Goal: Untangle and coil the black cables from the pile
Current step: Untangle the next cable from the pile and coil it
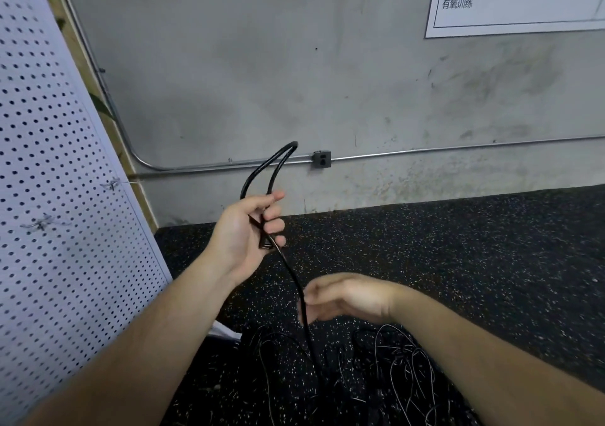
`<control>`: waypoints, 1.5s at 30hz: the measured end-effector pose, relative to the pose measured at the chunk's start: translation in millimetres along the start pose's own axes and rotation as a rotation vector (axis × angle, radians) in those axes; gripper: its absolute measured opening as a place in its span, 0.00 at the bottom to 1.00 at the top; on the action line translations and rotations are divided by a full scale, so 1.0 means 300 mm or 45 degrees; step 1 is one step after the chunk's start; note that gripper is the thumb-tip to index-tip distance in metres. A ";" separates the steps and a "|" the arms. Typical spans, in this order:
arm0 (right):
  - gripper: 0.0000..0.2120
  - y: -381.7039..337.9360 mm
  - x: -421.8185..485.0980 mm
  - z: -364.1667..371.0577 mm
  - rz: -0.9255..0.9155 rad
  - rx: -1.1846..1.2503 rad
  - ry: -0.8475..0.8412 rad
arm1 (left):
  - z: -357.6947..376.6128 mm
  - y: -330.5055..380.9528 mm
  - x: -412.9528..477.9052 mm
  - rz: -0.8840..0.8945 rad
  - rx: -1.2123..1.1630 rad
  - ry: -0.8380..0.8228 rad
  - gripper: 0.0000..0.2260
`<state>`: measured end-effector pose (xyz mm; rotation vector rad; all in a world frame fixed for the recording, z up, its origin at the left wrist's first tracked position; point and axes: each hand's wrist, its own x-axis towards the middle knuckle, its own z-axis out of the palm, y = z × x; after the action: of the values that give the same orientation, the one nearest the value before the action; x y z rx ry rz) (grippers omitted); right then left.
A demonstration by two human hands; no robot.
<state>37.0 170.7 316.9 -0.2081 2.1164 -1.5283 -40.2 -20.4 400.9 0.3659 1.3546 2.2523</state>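
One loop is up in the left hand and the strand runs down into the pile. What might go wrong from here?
1. The black cable runs from the left hand down into the tangled pile; pulling may tighten a knot or drag other cables up.
2. The loop is narrow and the connector sits low in that hand; a tug might slip it out.
3. The right hand is blurred at the cable, grip unclear.

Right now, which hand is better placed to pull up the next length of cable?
Right. The right hand is low beside the black cable, just above the pile; the left hand already grips the looped end.
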 end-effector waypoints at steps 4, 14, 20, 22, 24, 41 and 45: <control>0.11 0.006 0.004 0.047 0.015 0.158 -0.169 | -0.021 0.039 -0.017 -0.067 -0.108 -0.036 0.17; 0.31 0.030 -0.122 -0.078 0.506 -0.295 0.040 | -0.050 0.090 -0.055 -0.065 0.107 0.013 0.27; 0.16 0.008 -0.209 -0.204 0.225 0.591 0.251 | -0.100 0.117 -0.057 0.060 0.150 -0.014 0.23; 0.10 -0.036 -0.208 -0.209 0.129 0.887 0.316 | -0.113 0.106 -0.048 0.130 0.345 -0.033 0.22; 0.08 -0.091 -0.193 -0.186 0.068 1.004 0.423 | -0.113 0.079 -0.037 0.200 0.570 -0.057 0.21; 0.06 -0.288 -0.089 -0.039 -0.532 1.085 0.887 | -0.010 -0.131 -0.016 0.376 1.420 -0.149 0.24; 0.07 -0.296 -0.086 -0.027 -0.578 1.021 0.815 | 0.021 -0.146 0.004 0.443 1.209 0.085 0.27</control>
<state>39.9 156.8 408.8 0.1234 1.7208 -2.8867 -26.7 2.0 365.2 0.8909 2.4954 1.6979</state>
